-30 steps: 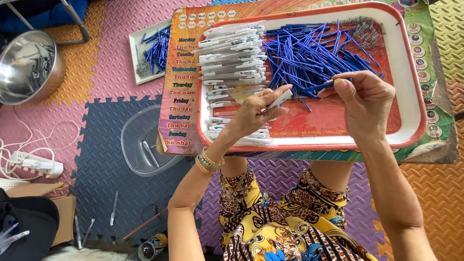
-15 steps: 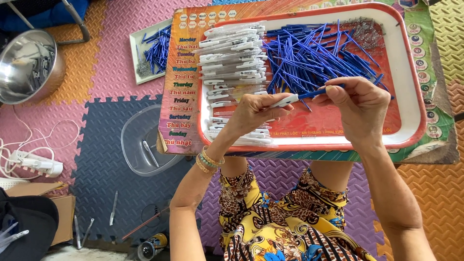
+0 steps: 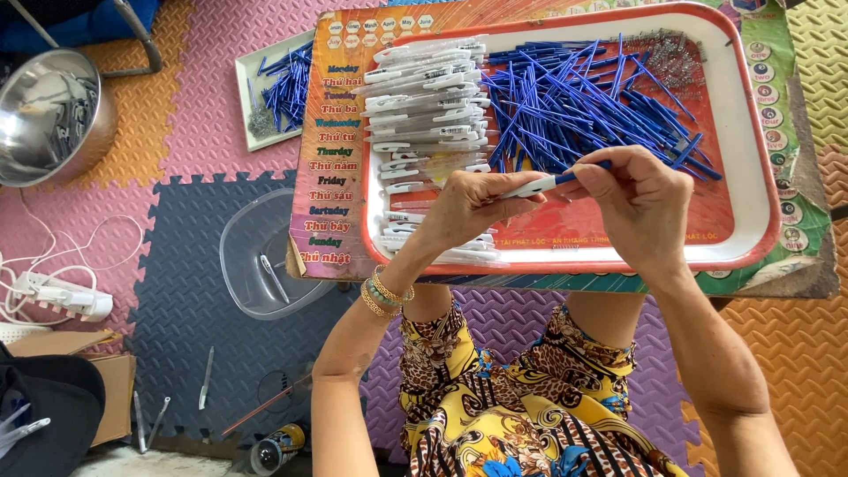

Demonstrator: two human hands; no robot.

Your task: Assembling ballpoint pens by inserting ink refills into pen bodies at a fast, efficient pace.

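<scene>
1. Head view looks down on my two hands over the red tray (image 3: 751, 177) resting on my knees, with a white pen barrel (image 3: 528, 187) held between them.
2. Risk first: the blue refill (image 3: 587, 168) meets the barrel's mouth at a slant, so I judge it could jam or bend if my right hand pushes off-axis.
3. Another risk: the tray sits on a printed board (image 3: 329, 168) that overhangs my lap, and a knock from my forearm could tip it and scatter the pile of blue refills (image 3: 574, 97).
4. The small heap of metal springs (image 3: 676, 57) in the far corner looks easy to spill into the refills if the tray jolts.
5. My left hand (image 3: 464, 212) is closed narrowly round the barrel, fingers curled and thumb on top, holding it almost level.
6. My right hand (image 3: 640, 203) is pinched tight, thumb and forefinger gripping the blue refill at the barrel's end; the other fingers are folded loosely.
7. The barrel hangs just above the tray's bare red middle, between the stack of white barrels (image 3: 428, 97) on the left and the refill pile.
8. A clear plastic tub (image 3: 256, 256) with one pen in it lies on the foam mat floor (image 3: 177, 344) beside my left knee, well apart from both hands.
</scene>
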